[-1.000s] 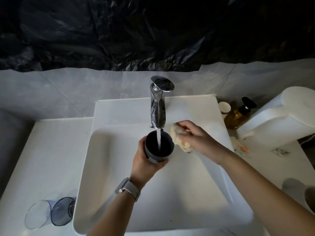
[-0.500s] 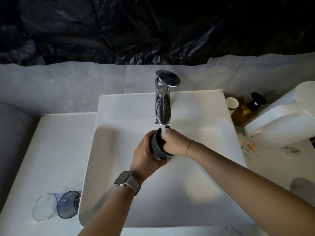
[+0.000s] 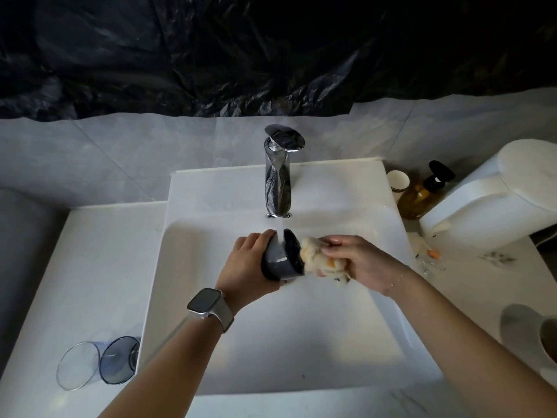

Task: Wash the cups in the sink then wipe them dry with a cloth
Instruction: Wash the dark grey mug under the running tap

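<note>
The dark grey plastic cup [image 3: 281, 257] is gripped sideways by the left hand [image 3: 250, 267] under the chrome tap [image 3: 278, 176], so its mouth is reached by the soapy yellow sponge [image 3: 321, 257] clutched in the right hand [image 3: 361, 263].

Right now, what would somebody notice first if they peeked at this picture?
First, the two hands over the white sink: the left hand holds a dark grey cup tipped sideways under the shiny tap, while the right hand holds a soapy yellow sponge at its mouth. Next, two clear cups lying on the counter, lower left.

Left hand [image 3: 251, 267] holds grey cup [image 3: 281, 260] sideways; right hand [image 3: 358, 262] grips sponge [image 3: 319, 257]
</note>
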Demonstrator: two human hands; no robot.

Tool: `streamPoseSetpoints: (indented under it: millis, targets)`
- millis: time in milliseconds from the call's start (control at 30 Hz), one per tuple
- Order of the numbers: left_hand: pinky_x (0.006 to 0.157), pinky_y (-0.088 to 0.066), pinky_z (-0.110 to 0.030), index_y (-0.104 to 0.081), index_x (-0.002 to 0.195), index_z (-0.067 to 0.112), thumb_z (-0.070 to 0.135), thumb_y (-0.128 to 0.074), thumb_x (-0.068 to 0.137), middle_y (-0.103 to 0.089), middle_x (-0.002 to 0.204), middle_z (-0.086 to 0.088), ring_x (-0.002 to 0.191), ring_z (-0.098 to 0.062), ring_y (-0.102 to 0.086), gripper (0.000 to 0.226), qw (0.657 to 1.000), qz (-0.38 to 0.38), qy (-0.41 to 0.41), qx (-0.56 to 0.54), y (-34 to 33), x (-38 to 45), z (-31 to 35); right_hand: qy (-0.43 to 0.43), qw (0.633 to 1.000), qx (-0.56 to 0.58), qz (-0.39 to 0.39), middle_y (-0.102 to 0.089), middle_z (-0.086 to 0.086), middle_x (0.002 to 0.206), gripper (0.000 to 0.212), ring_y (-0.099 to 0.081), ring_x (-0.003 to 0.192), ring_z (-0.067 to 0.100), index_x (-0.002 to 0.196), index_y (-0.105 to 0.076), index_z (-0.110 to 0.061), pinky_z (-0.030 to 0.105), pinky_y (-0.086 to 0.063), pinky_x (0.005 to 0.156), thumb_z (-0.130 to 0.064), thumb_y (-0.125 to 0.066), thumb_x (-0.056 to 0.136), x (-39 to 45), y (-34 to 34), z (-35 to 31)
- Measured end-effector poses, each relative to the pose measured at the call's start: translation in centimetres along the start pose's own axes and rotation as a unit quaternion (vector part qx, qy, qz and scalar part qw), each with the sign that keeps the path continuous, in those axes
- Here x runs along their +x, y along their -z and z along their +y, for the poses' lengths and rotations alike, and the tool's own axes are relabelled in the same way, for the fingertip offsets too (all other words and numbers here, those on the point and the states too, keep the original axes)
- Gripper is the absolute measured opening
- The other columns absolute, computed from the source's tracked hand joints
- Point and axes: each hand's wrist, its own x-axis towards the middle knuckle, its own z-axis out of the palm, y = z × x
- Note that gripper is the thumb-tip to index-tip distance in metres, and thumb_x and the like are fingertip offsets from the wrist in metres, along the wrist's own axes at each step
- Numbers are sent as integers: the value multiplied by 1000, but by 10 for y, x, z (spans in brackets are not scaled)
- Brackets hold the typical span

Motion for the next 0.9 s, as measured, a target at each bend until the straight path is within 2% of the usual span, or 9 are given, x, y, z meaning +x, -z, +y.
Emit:
streamPoseSetpoints:
  millis: [67, 133, 233, 333, 500, 633, 700, 800, 900]
  targets:
    - [89, -39, -27, -43, 139, 22, 33, -80, 61, -54, 122, 1, 111, -27, -44, 88, 997, -35, 1, 71, 10, 3, 4, -6, 995, 89, 43, -58, 11, 87, 31, -62, 89, 24, 117, -61, -8, 29, -48, 68, -12, -36, 98, -9, 6, 14]
    - [83, -41, -29, -43, 136, 24, 29, -77, 63, -53, 119, 1, 109, -27, -43, 81, 989, -64, 3, 133, 18, 5, 7, -34, 978, 185, 93, -59, 4, 77, 28, -61, 85, 21, 101, -63, -16, 27, -44, 64, -22, -37, 97, -15, 6, 26]
    - [79, -44, -32, -44, 132, 25, 28, -74, 65, -52, 117, 0, 109, -28, -43, 73, 975, -80, -1, 208, 27, 7, 12, -64, 945, 294, 124, -49, -1, 66, 15, -52, 63, 14, 86, -57, -21, 21, -37, 44, -34, -64, 86, -20, 5, 39]
    - [80, -44, -34, -45, 132, 23, 23, -71, 69, -51, 119, -2, 111, -29, -43, 68, 963, -67, -6, 262, 31, 7, 18, -46, 942, 318, 93, -36, -2, 67, 39, -36, 50, 8, 84, -52, -26, 16, -29, 34, -32, -86, 66, -19, 2, 49]
    - [83, -41, -31, -44, 135, 23, 20, -67, 75, -50, 125, -2, 118, -30, -42, 65, 948, -39, 10, 317, 37, 8, 30, -54, 930, 344, 120, -42, -2, 64, 12, -39, 39, 2, 91, -57, -16, 11, -26, 28, -26, -61, 87, -19, -9, 47]
    - [82, -42, -31, -41, 138, 26, 24, -72, 71, -49, 123, 0, 116, -28, -42, 74, 949, -52, 40, 308, 42, 3, 25, -45, 921, 376, 95, -64, 9, 63, 17, -70, 66, 15, 96, -53, -16, 13, -35, 34, -6, -40, 99, -18, -15, 44]
    - [81, -43, -32, -40, 138, 27, 28, -75, 68, -50, 121, -1, 113, -28, -43, 79, 956, -59, 62, 280, 43, -3, 18, -45, 926, 364, 89, -67, 11, 83, 24, -67, 64, 15, 104, -56, -21, 14, -34, 34, -2, -43, 96, -14, -19, 41]
    - [81, -44, -33, -40, 138, 27, 32, -78, 63, -51, 119, -2, 110, -29, -43, 84, 973, -55, 113, 195, 41, -16, 6, -56, 944, 316, 71, -54, 1, 77, 19, -42, 43, 6, 107, -60, -22, 13, -26, 30, -24, -59, 88, -3, -27, 33]
    - [84, -42, -33, -38, 143, 27, 33, -82, 60, -51, 119, -3, 108, -30, -42, 94, 981, -41, 152, 113, 36, -31, -7, -84, 955, 275, 66, -45, -3, 55, 38, -32, 32, 3, 77, -53, -18, 14, -17, 28, -55, -52, 88, 15, -43, 22]
